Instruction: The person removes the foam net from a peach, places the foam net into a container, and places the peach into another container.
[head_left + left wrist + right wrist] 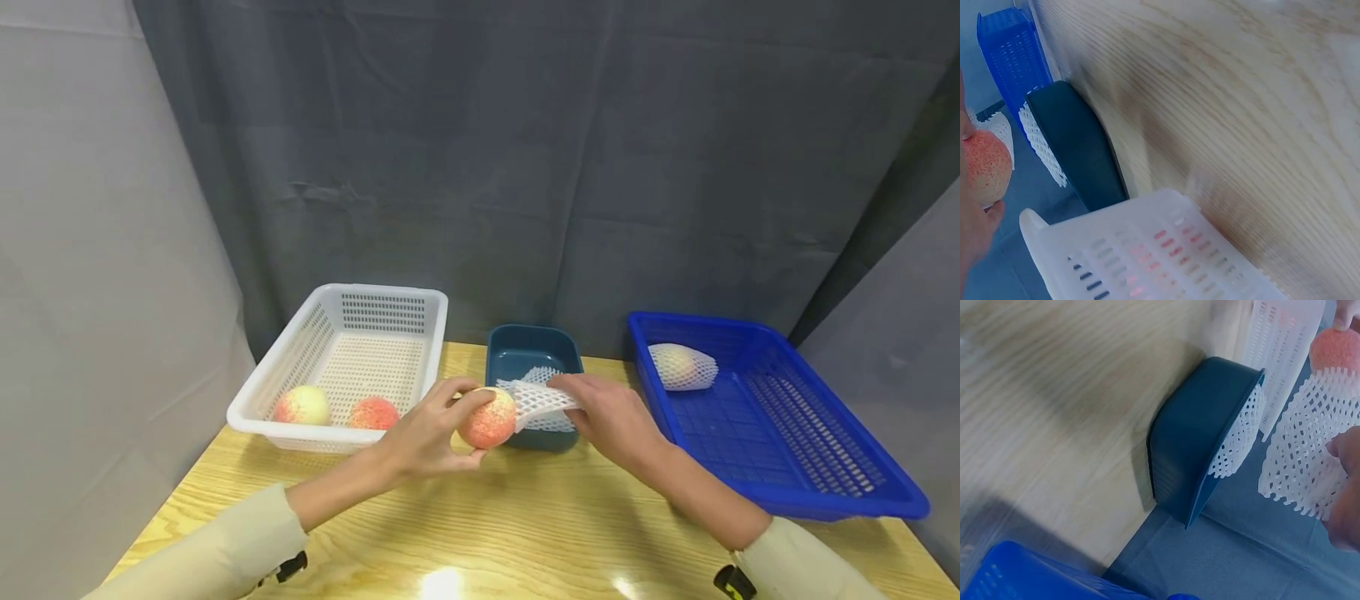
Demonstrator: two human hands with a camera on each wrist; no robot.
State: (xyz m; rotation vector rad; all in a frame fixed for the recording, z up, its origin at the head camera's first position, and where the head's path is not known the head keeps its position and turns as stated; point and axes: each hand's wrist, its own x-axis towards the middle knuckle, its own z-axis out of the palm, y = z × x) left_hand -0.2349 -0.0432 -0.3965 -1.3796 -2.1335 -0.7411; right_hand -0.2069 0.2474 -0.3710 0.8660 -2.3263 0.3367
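Observation:
My left hand (431,429) grips a red and yellow peach (491,419) between thumb and fingers, in front of the dark teal bin (536,340). From the right, my right hand (611,417) pinches a white foam net sleeve (543,402), which reaches to the peach's right side. Most of the peach is bare of the net. In the right wrist view the foam net (1307,447) hangs from the fingers, its upper end against the peach (1335,350). Other white foam netting (1241,434) lies in the teal bin and shows above its rim.
At the left, a white basket (435,325) holds two bare peaches (302,406). The blue basket (795,500) at the right contains one peach in a foam net (682,367). All stand on a wooden table (525,525) before a grey curtain (465,167).

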